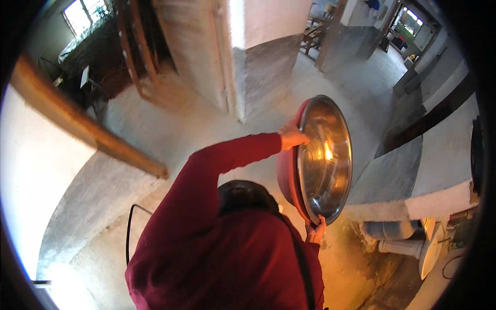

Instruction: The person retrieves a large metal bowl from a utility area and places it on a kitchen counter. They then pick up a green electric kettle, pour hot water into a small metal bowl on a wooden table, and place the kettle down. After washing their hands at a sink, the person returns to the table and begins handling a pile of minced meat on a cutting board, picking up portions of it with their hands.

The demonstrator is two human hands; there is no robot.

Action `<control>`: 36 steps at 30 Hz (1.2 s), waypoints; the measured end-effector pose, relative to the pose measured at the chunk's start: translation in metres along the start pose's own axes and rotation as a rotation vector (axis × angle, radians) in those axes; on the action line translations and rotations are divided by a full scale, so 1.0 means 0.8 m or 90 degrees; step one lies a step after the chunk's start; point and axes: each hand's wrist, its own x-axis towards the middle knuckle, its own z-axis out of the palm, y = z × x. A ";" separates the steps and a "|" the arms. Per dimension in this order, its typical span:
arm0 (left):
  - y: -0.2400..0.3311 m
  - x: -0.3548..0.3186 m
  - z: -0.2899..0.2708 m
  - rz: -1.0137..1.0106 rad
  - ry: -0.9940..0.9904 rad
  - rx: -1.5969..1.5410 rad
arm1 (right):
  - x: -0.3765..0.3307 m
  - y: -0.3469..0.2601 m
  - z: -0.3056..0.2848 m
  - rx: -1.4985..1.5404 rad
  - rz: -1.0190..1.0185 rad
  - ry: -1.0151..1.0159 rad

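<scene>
**Lighting and Picture Quality**

Uneven daylight is admitted through a barred window (82, 14) at upper left and an open doorway (411, 23) at upper right. The white wall (31, 170) at left is overexposed. A warm orange glare is noted on the round polished steel basin (325, 160). Strong fisheye bending and black vignetting are recorded at the rim. Focus is slightly soft.

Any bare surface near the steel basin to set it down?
The grey counter top right of the steel basin looks bare up to the wall. Below it, pipes crowd the floor. Both hands, left and right, grip the rim.
</scene>
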 end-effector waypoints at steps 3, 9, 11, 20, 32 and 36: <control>-0.016 0.143 0.049 -0.089 0.167 0.046 | 0.088 -0.072 0.093 -0.052 0.016 -0.038; 0.102 0.358 0.031 -0.017 0.114 -0.244 | 0.256 -0.178 0.306 -0.090 0.045 -0.088; 0.120 0.465 0.030 -0.041 0.105 -0.268 | 0.333 -0.201 0.362 -0.102 0.080 -0.065; 0.201 0.830 0.044 0.006 0.146 -0.233 | 0.598 -0.302 0.568 -0.095 0.116 -0.072; 0.240 1.269 -0.071 -0.010 0.378 -0.181 | 1.007 -0.366 0.959 -0.289 0.268 -0.155; 0.305 1.355 -0.156 -0.017 0.391 -0.283 | 1.127 -0.312 1.090 -0.321 0.304 -0.130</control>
